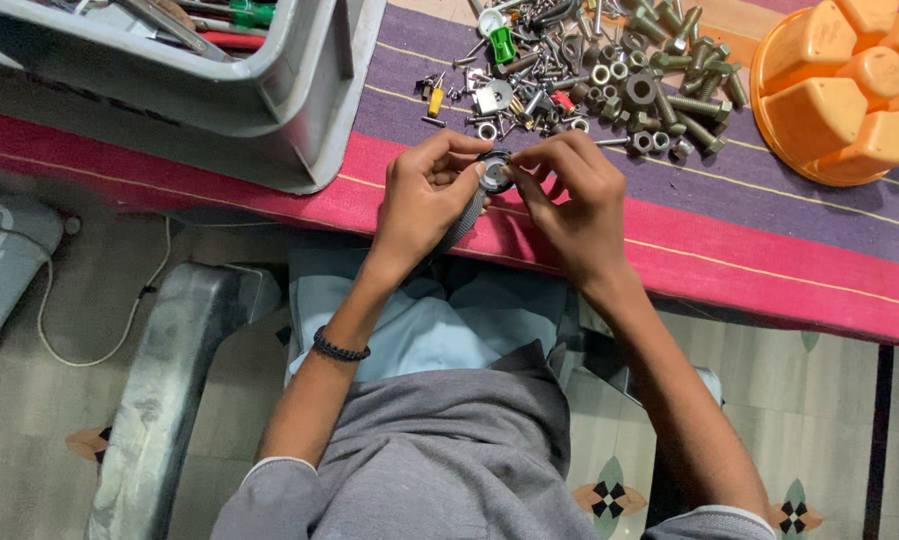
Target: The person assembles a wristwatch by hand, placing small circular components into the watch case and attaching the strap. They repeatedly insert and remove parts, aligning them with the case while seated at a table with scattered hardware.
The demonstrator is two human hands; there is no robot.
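My left hand [424, 195] and my right hand [569, 195] meet over the red edge of the striped cloth [749, 250]. Between the fingertips of both hands I hold a small round metal part [496, 172] with a dark centre. A grey ribbed strap or shaft [461, 225] hangs down from it past my left palm. What exactly the round part is, I cannot tell. A black bead bracelet [340, 349] sits on my left wrist.
A heap of bolts, nuts and washers [609, 75] lies on the purple stripe just beyond my hands. A grey plastic crate [219, 80] with tools stands at the upper left. An orange sectioned tray [849, 85] sits upside down at the upper right. A grey stool [169, 370] stands by my knee.
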